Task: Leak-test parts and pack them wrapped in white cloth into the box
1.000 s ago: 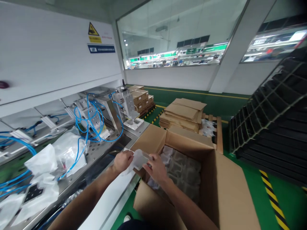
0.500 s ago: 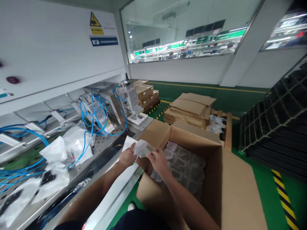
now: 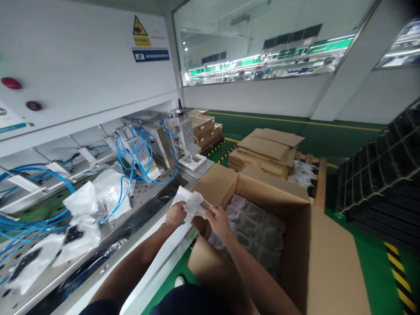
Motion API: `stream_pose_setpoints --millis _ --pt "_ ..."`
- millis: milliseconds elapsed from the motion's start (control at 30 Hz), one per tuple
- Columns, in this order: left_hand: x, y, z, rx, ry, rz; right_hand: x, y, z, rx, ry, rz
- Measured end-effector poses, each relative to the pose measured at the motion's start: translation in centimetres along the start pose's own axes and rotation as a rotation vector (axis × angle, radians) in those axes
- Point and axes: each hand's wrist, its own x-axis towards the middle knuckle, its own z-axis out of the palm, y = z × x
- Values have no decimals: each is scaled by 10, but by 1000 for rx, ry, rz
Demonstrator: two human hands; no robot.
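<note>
My left hand (image 3: 175,214) and my right hand (image 3: 219,222) both pinch a clear plastic bag (image 3: 194,206) with a white sheet or film at its left end (image 3: 179,196). They hold it above the near corner of an open cardboard box (image 3: 262,186). Inside the box lie several clear-bagged items (image 3: 252,223), packed closely. My right hand is directly over them, while my left forearm passes along a white-edged steel bench (image 3: 154,232).
Left of the box, the bench holds white bags (image 3: 110,192) and blue pneumatic tubing (image 3: 138,159) around a metal press unit (image 3: 183,131). Flattened cardboard (image 3: 265,151) sits on a pallet behind the box. Black stacked racks (image 3: 377,175) stand at right on the green floor.
The view has drifted left and tilted slightly. The white sheet now stands out more at the bag's left end, and my hands have come a little closer together, still holding the bag.
</note>
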Motion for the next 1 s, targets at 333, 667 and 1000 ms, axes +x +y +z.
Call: stream_pose_setpoints --millis 333,667,1000 --pt "2 -13 13 -114 2 -13 4 32 22 -59 1 -130" --pt "-6 7 8 32 84 79 1 16 21 -291 -44 -334" --pt "-12 33 -1 198 -57 208 -15 32 48 -213 162 -170"
